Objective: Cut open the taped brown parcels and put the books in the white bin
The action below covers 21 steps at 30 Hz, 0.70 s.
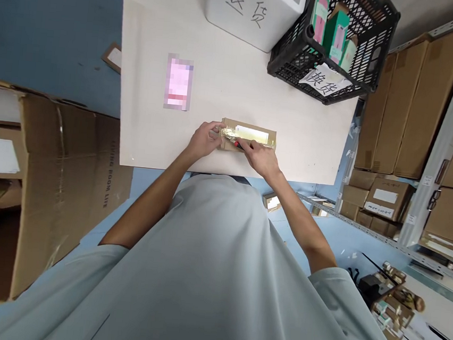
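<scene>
Head view of a worktable [145,135], with both hands at its near edge. The parcel [250,125], a flat, oblong cardboard box, lies on the tabletop directly in front of the person's grey shirt [218,255], its long side running left to right between the two hands. The left hand [206,140] is at the parcel's left end, thumb and bent fingers closed about that end and touching it. The right hand [260,157] lies over the parcel's near right part, its fingers curled around a small red-and-dark tool [237,144], with the forefinger stretched along it toward the left; the tool's tip is too small to make out. Shiny tape [229,133] covers the parcel's left end, between the fingertips of the two hands, and a white label [253,134] lies on the upper face, beyond the right hand's fingers. Farther off, well apart from the parcel, stand a white bin [243,14] and, just beside it on the right, a black crate [287,61] holding green boxes [336,35]. Left of the table is a large carton [82,172]; to the right, a shelf [415,204] bears brown boxes [433,99].
</scene>
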Available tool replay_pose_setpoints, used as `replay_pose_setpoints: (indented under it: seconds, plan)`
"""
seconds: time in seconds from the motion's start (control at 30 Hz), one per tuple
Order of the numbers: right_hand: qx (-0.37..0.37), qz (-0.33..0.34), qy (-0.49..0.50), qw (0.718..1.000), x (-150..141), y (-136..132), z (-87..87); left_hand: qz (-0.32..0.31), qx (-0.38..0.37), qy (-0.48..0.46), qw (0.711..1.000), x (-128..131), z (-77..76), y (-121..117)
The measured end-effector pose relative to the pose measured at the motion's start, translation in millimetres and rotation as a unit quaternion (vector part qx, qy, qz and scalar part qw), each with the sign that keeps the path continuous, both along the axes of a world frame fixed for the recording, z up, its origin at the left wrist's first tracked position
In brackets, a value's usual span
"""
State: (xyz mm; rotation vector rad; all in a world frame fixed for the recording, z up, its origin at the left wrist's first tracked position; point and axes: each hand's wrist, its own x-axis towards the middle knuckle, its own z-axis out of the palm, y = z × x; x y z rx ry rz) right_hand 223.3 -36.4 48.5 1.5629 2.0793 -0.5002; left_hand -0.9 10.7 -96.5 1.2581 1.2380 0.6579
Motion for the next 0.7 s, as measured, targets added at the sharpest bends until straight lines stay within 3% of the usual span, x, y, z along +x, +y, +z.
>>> replay_pose_setpoints:
  seconds: [0.3,0.7]
  plan:
    - [-0.010,0.028,-0.055,0.998,-17.2,0.2,2.8,-0.001,-0.007,-0.008,1.000,1.2,-0.4,-1.7]
    - [0.001,-0.018,-0.067,0.998,-25.8,-21.4,-1.9,0.004,-0.026,-0.011,1.000,-0.7,9.4,-2.8]
